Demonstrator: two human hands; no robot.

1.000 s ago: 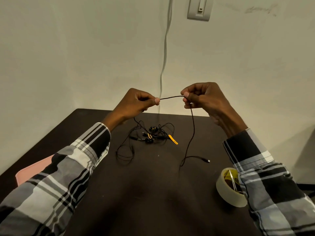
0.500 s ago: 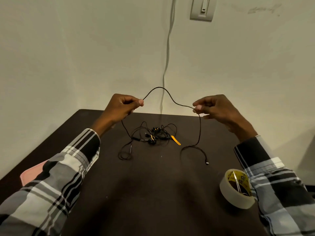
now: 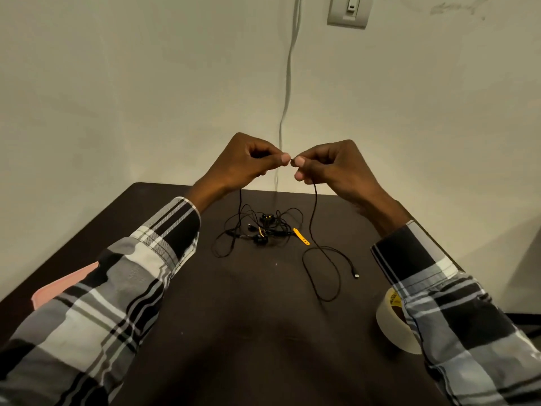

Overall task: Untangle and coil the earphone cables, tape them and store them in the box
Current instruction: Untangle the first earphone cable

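We see a dark brown worktop (image 3: pixel 263 332) set against a pale wall (image 3: pixel 146 83), below and around both hands. A white wall cable (image 3: pixel 288 83) runs down the wall directly behind the two hands, and a light switch plate (image 3: pixel 348 10) sits above and to the right of them.

Both arms wear plaid sleeves (image 3: pixel 96 312). The left hand (image 3: pixel 243 165) and the right hand (image 3: pixel 336 168) are raised above the far part of the worktop, their thumb tips almost touching. Each hand has its fingers curled and pinches the black earphone cable (image 3: pixel 314 218) between thumb and forefinger. We cannot see the short span of cable between the two pinches.

From the left hand one strand drops to the tangled bundle (image 3: pixel 260 230), which lies on the worktop below and between the hands. From the right hand the other strand hangs down, then loops on the worktop below that hand and ends in a small plug (image 3: pixel 356 275).

A roll of tape (image 3: pixel 392 326) stands on the worktop near the right forearm, partly covered by the sleeve. A pink object (image 3: pixel 58 288) shows under the left forearm at the worktop's left edge. A small yellow strap (image 3: pixel 301 236) lies just right of the bundle, between it and the hanging strand.
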